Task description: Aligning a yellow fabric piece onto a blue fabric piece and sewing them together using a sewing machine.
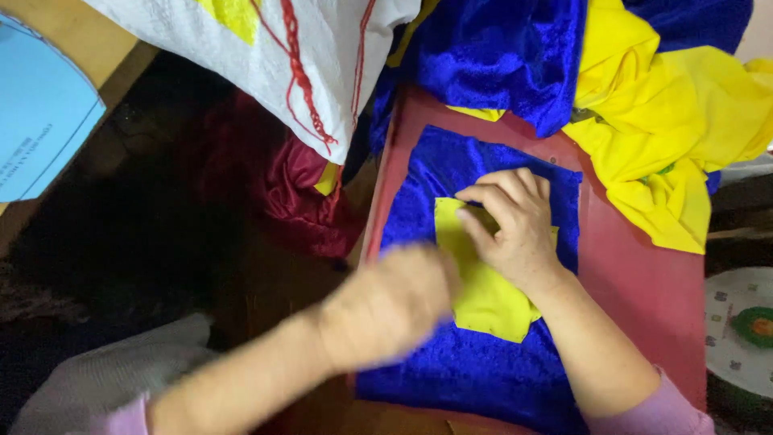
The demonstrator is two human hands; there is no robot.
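A piece of blue velvet cloth (475, 362) lies flat on a red board (644, 282). On it rests a smaller yellow fabric piece (487, 302). My right hand (511, 225) presses on the upper part of the yellow piece, fingers curled toward the left. My left hand (394, 302) is blurred with motion at the yellow piece's left edge, over the blue cloth; whether it holds anything cannot be made out.
A heap of blue velvet (499, 56) and yellow cloth (668, 121) lies at the back right. A white woven sack (282, 56) hangs at the top. Dark red fabric (298, 193) sits left of the board. A light blue paper pattern (36, 113) lies at far left.
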